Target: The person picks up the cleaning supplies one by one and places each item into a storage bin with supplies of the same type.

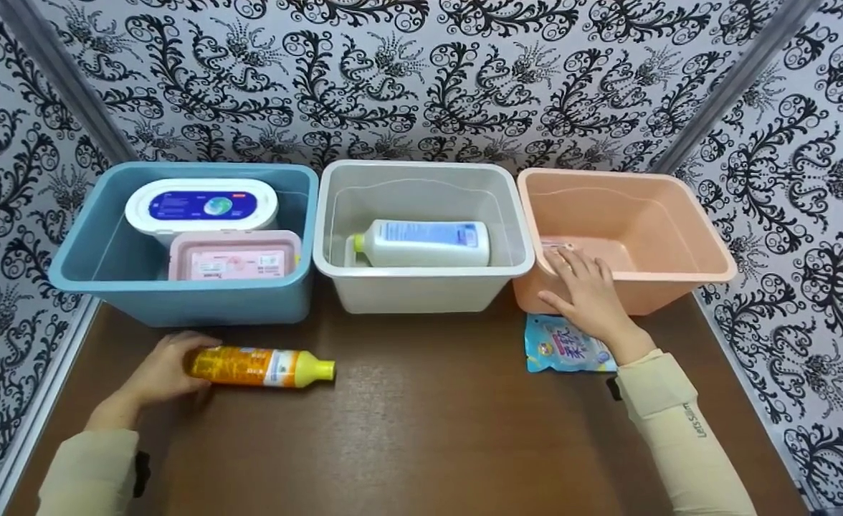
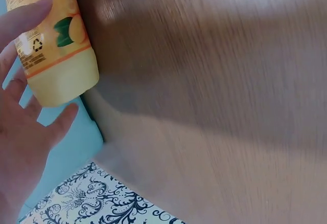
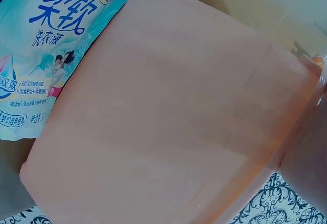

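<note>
My left hand (image 1: pixel 167 369) grips the base end of an orange bottle (image 1: pixel 249 366) with a yellow cap, which lies on its side before the blue bin. In the left wrist view, fingers curve about the bottle (image 2: pixel 61 50). My right hand (image 1: pixel 588 290) reaches over the front rim of the peach bin (image 1: pixel 626 276), fingers spread and apparently holding nothing. Beside those fingertips, something pinkish (image 1: pixel 549 244) shows partly on the bin's floor. Under the right wrist, a blue laundry detergent pouch (image 1: pixel 561 345) is against the bin's front; the right wrist view shows this pouch (image 3: pixel 56 45) closely.
The blue bin (image 1: pixel 178 304) at left holds a white oval tub (image 1: pixel 199 206) and a pink box (image 1: pixel 235 261). A white bottle (image 1: pixel 429 244) lies in the grey-white bin (image 1: pixel 421 294) in the middle. All three bins stand along the back of the brown table (image 1: pixel 407 430), within patterned walls.
</note>
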Demonstrator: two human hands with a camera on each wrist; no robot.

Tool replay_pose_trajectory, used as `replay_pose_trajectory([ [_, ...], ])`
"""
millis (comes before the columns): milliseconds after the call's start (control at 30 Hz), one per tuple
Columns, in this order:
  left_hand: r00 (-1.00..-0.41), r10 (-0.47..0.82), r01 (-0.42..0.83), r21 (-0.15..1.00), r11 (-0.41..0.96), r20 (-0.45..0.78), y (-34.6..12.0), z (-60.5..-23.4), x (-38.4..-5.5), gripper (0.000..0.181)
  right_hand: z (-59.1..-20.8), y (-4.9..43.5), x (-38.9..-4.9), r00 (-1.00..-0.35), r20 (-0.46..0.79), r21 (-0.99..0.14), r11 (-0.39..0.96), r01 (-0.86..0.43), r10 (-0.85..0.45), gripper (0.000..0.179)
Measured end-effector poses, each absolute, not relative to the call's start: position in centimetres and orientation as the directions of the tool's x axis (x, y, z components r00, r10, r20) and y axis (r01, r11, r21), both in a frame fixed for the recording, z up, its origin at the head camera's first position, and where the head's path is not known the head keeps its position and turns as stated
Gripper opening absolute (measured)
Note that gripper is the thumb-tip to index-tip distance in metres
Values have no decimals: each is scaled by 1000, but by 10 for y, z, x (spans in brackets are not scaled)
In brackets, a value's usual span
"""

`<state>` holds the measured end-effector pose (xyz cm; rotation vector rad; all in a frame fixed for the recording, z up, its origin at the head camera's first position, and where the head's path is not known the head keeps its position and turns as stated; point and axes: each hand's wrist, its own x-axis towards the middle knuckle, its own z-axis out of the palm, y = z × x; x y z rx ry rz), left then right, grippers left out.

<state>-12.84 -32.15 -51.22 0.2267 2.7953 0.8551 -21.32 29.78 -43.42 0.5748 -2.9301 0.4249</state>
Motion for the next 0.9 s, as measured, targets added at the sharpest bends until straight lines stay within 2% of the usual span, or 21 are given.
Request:
replay_pose_trajectory([
  [200, -954, 237, 97, 561, 822, -183, -320, -514, -127, 56, -436, 299, -213, -921, 178, -242, 891, -384, -348, 68],
  [367, -953, 262, 147, 526, 837, -150, -319, -521, -124, 62, -437, 298, -213, -913, 198, -224, 890, -396, -356, 67],
  [467, -956, 251, 136, 524, 841, -154, -319, -523, -121, 62, -437, 298, -213, -909, 206, -217, 889, -404, -363, 66],
  [633, -945, 242, 78, 572, 817, -218, -317, -521, -119, 62, -438, 298, -214, -909, 208, -216, 890, -402, -361, 66],
  [900, -939, 257, 34, 681, 731, -228, -313, -506, -118, 63, -438, 299, -215, -911, 210, -214, 893, -397, -355, 66],
])
